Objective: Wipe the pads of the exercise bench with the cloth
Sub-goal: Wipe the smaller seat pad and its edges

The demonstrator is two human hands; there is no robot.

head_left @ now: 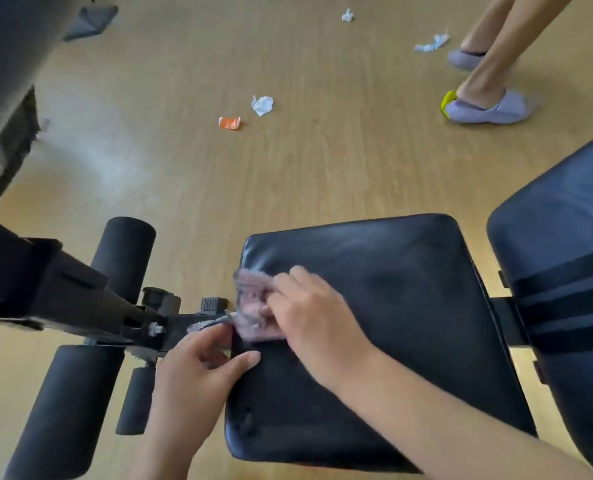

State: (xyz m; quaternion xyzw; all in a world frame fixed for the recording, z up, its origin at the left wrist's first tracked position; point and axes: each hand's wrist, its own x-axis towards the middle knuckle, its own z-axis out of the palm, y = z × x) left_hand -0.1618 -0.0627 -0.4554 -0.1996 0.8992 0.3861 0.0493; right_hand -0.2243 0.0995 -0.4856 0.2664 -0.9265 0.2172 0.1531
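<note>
The black seat pad [392, 306] of the exercise bench fills the lower middle of the head view. The back pad [565, 271] lies to its right. A pinkish-grey cloth [253, 306] is bunched on the seat pad's left edge. My right hand [308, 306] presses on the cloth, fingers curled over it. My left hand [198, 368] grips the left end of the seat pad, thumb on top, and its fingers touch a hanging part of the cloth.
Black foam rollers [125, 258] [66, 410] and the metal frame [80, 299] stick out left of the seat. Crumpled paper [262, 105] and an orange wrapper [230, 123] lie on the wooden floor. Another person's legs in lilac slippers [489, 107] stand at top right.
</note>
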